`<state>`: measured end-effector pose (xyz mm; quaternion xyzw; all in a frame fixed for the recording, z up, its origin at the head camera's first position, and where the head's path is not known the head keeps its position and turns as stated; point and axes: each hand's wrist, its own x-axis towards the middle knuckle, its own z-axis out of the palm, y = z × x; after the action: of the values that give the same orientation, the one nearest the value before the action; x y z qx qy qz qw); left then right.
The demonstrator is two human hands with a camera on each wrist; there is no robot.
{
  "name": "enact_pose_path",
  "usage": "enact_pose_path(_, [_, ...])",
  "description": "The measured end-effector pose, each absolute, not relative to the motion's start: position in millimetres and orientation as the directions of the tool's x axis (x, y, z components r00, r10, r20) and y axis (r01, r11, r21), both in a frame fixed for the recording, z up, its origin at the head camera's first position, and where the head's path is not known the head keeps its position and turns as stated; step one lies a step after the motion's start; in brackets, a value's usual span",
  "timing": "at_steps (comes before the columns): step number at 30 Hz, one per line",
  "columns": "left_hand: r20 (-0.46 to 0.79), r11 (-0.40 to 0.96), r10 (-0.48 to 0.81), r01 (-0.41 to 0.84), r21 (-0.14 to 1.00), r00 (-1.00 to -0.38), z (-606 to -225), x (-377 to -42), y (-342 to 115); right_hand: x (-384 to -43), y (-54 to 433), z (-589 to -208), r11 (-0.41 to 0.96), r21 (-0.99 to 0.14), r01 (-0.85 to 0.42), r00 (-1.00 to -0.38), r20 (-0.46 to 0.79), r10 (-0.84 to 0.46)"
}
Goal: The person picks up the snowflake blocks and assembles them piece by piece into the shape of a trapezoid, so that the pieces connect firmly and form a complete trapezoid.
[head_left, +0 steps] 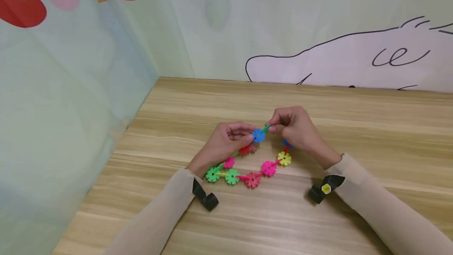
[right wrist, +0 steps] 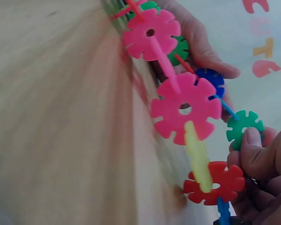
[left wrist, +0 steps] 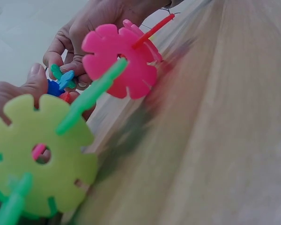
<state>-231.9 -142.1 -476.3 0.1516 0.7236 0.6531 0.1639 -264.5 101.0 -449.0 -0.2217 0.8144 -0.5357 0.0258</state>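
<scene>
Notched plastic flower discs are slotted edge to edge into a colourful chain bent in a loop on the table. My left hand (head_left: 230,140) pinches the chain close to its end, thumb at the edge of a blue disc (head_left: 258,135). A green disc (right wrist: 245,129) is slotted to that blue one, and my right hand (head_left: 295,126) pinches it between thumb and fingers. The chain's other end runs past a pink disc (head_left: 269,168) and a yellow disc (head_left: 284,158) to a blue disc (head_left: 288,143) under my right hand. My fingers partly hide a dark blue disc (right wrist: 210,82).
The wood-grain table (head_left: 371,129) meets a pale printed wall (head_left: 212,30) at the back and left. Black wrist straps with camera mounts (head_left: 210,201) hang under both cuffs, close above the table.
</scene>
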Motion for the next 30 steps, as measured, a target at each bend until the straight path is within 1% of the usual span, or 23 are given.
enact_pose_path(8, [-0.061, 0.111, 0.415, -0.016, 0.994, -0.908, -476.2, -231.3, -141.9, -259.5, 98.0, -450.2, 0.343, -0.86, -0.379, -0.893, 0.244, -0.377])
enact_pose_path(17, [-0.052, 0.123, 0.418, 0.0, 0.992, -0.907, -475.9, -230.7, -140.0, -257.4, 97.2, -452.7, 0.364, -0.836, -0.411, -0.884, 0.267, -0.384])
enact_pose_path(23, [-0.025, 0.113, 0.411, 0.024, 0.993, -0.911, -478.3, -231.0, -140.6, -258.4, 108.2, -444.3, 0.449, -0.781, -0.434, -0.879, 0.257, -0.402])
enact_pose_path(27, [-0.011, 0.116, 0.408, 0.04, 0.992, -0.913, -479.1, -231.9, -141.0, -263.8, 124.6, -437.4, 0.495, -0.761, -0.42, -0.895, 0.259, -0.363])
enact_pose_path(30, [-0.015, 0.129, 0.405, 0.041, 0.991, -0.914, -478.9, -232.1, -140.8, -268.4, 141.0, -435.6, 0.51, -0.762, -0.399, -0.913, 0.279, -0.297])
